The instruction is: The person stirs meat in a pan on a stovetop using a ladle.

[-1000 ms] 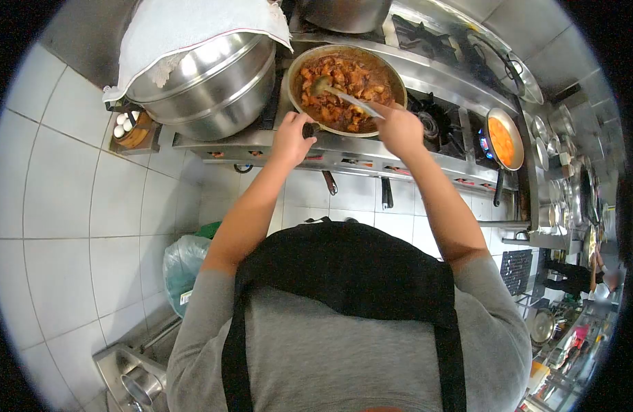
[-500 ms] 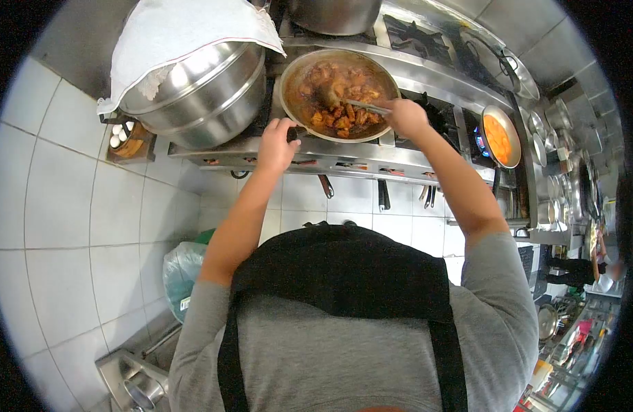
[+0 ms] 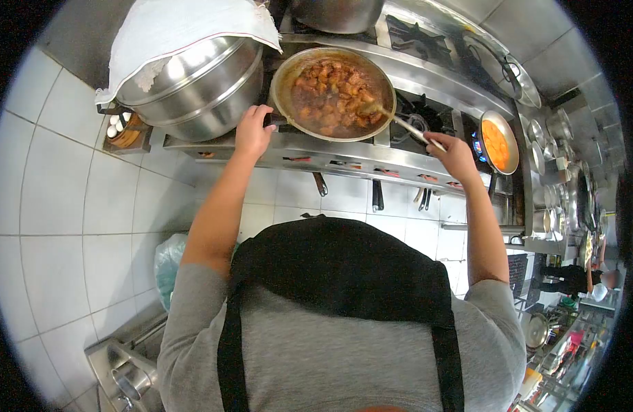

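A wide frying pan (image 3: 282,86) of browned meat pieces (image 3: 333,93) in dark sauce sits on the stove. My left hand (image 3: 254,132) is closed around the pan's short black handle at its lower left. My right hand (image 3: 456,156) grips the end of a long-handled metal spoon (image 3: 410,128). The spoon's head rests in the sauce by the right inner side of the pan, partly hidden by food.
Left of the pan stands a big lidded steel pot (image 3: 199,93) under a white cloth (image 3: 186,31). A smaller pan of orange food (image 3: 495,145) is over a blue flame at right. Eggs (image 3: 115,126) lie at far left. Another person (image 3: 570,279) stands far right.
My right hand has drawn back to the right, and the spoon head has moved from the pan's left-middle to its right side. My left hand and the pan have shifted slightly left.
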Demonstrator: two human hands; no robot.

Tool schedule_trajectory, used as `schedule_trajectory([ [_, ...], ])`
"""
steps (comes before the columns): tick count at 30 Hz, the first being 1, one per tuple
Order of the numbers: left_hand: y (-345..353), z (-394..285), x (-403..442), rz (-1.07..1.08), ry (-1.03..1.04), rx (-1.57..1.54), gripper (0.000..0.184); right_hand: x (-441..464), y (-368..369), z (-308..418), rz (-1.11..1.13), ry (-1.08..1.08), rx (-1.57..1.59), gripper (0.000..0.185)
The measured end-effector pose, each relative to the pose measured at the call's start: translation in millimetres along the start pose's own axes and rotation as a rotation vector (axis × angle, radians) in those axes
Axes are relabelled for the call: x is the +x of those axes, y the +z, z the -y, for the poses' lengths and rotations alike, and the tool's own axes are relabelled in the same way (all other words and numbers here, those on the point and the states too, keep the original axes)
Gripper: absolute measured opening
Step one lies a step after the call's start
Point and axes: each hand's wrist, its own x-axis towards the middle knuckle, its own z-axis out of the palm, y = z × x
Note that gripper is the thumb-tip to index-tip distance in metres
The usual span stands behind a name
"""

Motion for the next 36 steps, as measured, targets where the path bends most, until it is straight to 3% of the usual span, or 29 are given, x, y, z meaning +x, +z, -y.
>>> schedule_trajectory([
  [4, 1, 4, -1, 0.027, -0.007, -0.052, 0.041, 32, 66, -10, 0.043, 0.062, -0.066, 0.032],
  [6, -1, 4, 0, 0.057, -0.047, -0.103, 0.045, 48, 98, 2, -0.012, -0.011, -0.007, 0.031],
  [8, -9, 1, -6, 0.097, -0.100, -0.157, 0.050, 53, 89, 10, -0.009, -0.036, 0.052, 0.029],
  [11, -27, 5, -39, -0.097, 0.120, -0.123, 0.062, 46, 33, 13, 0.048, -0.031, 0.157, 0.029],
  [15, -20, 44, -172, 0.145, -0.122, 0.212, 0.065, 82, 54, -37, -0.087, 0.016, 0.382, 0.031],
  [16, -24, 31, -208, 0.318, -0.217, 0.482, 0.062, 86, 66, -40, -0.087, 0.011, 0.339, 0.030],
  [17, -22, 25, -243, 0.431, -0.287, 0.553, 0.060, 89, 78, -39, -0.085, 0.006, 0.297, 0.029],
  [18, -16, 21, -273, 0.467, -0.363, 0.489, 0.058, 86, 88, -34, -0.035, 0.061, 0.305, 0.029],
  [19, -9, 18, -299, 0.485, -0.441, 0.426, 0.056, 88, 101, -42, -0.040, -0.042, 0.251, 0.029],
  [22, 30, 27, -342, 0.397, -0.599, 0.186, 0.051, 85, 49, -12, 0.059, -0.013, 0.182, 0.029],
  [26, 68, 43, -356, 0.285, -0.751, -0.030, 0.045, 143, 24, -6, -0.029, -0.108, 0.176, 0.030],
  [30, 86, 31, -364, 0.179, -0.783, -0.119, 0.041, 222, 90, -17, -0.118, -0.103, 0.228, 0.031],
  [32, 87, 30, -353, 0.200, -0.794, -0.104, 0.041, 221, 113, -19, -0.043, -0.204, 0.128, 0.032],
  [34, 58, 32, -312, 0.318, -0.761, -0.068, 0.041, 198, 103, 0, 0.011, -0.176, 0.012, 0.032],
  [35, 41, 33, -293, 0.366, -0.649, -0.174, 0.043, 180, 83, 18, -0.007, -0.173, -0.058, 0.032],
  [36, 18, 0, -264, 0.212, -0.523, -0.111, 0.046, 163, 64, 33, -0.025, -0.170, -0.128, 0.032],
])
